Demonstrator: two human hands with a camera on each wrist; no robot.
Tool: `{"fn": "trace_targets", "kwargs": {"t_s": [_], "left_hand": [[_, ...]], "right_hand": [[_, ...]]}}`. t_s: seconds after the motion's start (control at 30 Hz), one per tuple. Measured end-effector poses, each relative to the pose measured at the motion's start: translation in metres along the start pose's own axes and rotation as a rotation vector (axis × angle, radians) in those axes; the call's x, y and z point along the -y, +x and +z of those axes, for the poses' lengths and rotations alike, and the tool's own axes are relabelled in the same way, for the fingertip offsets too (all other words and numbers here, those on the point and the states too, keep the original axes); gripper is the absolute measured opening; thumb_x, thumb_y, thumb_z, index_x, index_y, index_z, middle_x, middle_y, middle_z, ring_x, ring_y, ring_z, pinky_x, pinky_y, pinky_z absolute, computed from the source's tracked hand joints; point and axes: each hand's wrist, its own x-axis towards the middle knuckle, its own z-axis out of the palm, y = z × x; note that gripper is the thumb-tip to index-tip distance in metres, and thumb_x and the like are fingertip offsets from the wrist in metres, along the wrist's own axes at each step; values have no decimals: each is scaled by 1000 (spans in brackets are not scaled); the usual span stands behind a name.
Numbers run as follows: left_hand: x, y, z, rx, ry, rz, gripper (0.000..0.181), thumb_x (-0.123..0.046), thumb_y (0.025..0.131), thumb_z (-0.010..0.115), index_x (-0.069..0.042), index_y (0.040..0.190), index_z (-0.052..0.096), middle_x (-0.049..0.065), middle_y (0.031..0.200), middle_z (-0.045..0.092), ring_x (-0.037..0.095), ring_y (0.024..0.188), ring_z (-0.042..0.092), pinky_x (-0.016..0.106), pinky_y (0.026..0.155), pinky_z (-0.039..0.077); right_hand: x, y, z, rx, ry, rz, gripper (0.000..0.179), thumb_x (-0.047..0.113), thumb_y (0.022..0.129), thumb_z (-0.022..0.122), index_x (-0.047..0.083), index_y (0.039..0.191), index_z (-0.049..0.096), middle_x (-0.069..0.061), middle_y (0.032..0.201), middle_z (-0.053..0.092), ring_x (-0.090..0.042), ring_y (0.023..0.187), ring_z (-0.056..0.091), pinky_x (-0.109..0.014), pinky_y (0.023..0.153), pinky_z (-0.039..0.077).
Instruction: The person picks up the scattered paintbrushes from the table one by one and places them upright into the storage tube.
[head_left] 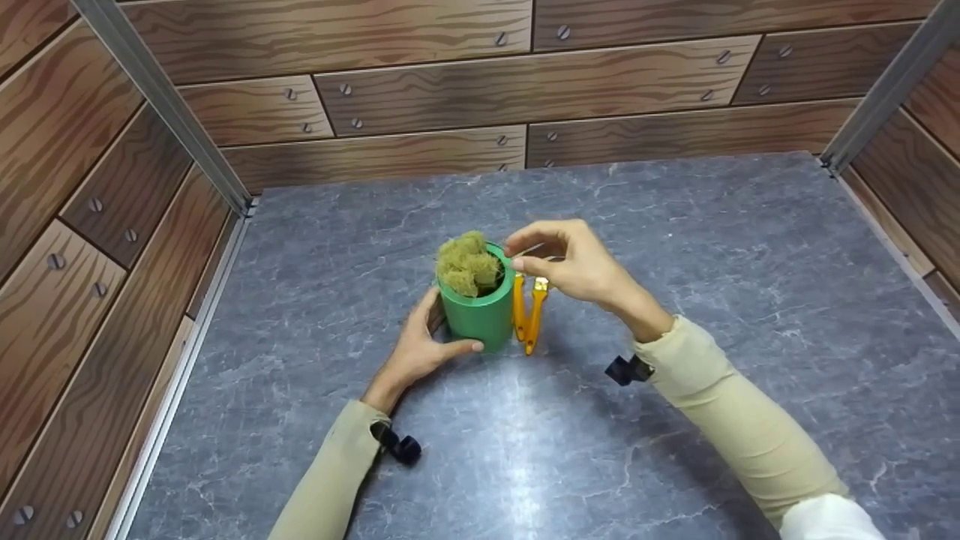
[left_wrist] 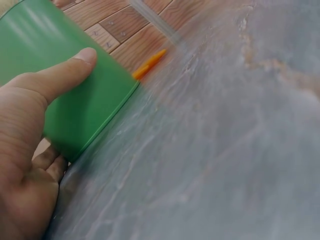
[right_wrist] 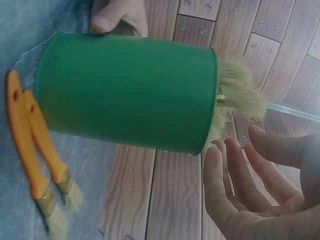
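Observation:
A green cylindrical cup (head_left: 480, 322) stands upright on the table, with several paintbrushes in it, their pale bristles (head_left: 465, 264) sticking out above the rim. My left hand (head_left: 415, 346) holds the cup low on its left side, thumb across the front and fingers round the back. Close by the right of the rim is my right hand (head_left: 577, 262), its fingers loosely bent and nothing between them. Two more paintbrushes with orange handles (right_wrist: 26, 142) lie side by side just right of the cup, bristles pointing away from me.
The grey marbled tabletop (head_left: 315, 300) spreads around the cup. Wood-patterned walls (head_left: 420, 90) with metal corner posts (head_left: 169, 112) enclose it at the back and on both sides.

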Motion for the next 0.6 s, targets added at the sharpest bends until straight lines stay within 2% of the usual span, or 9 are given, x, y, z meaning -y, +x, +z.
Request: {"fn": "trace_targets", "kwargs": {"t_s": [0.13, 0.33, 0.5, 0.6], "left_hand": [[-1, 0, 2, -29, 5, -5, 105, -14, 76, 99, -25, 163, 41, -4, 162, 52, 17, 153, 45, 39, 131, 34], [-2, 1, 7, -72, 47, 10, 110, -16, 73, 102, -23, 163, 39, -4, 162, 51, 17, 152, 46, 40, 131, 33], [-2, 1, 9, -78, 78, 14, 114, -19, 75, 101, -25, 166, 34, -4, 162, 50, 17, 151, 47, 41, 130, 36], [-1, 1, 9, -75, 72, 12, 111, -19, 76, 100, -25, 166, 35, -3, 162, 50, 19, 152, 47, 42, 130, 36]], "right_hand": [[-9, -2, 0, -11, -7, 16, 26, 4, 99, 75, 0, 124, 76, -19, 120, 77, -38, 104, 76, -32, 84, 67], [-25, -9, 0, -50, -45, 33, 22, 6, 98, 77, 1, 120, 77, -18, 116, 77, -31, 100, 76, -28, 83, 65], [-38, -14, 1, -117, -77, 47, 20, 10, 98, 78, 3, 117, 78, -13, 113, 78, -29, 99, 76, -33, 85, 65], [-47, -15, 4, -153, -137, 61, 20, 10, 96, 80, 2, 115, 78, -14, 111, 79, -31, 98, 77, -38, 87, 66]]}}
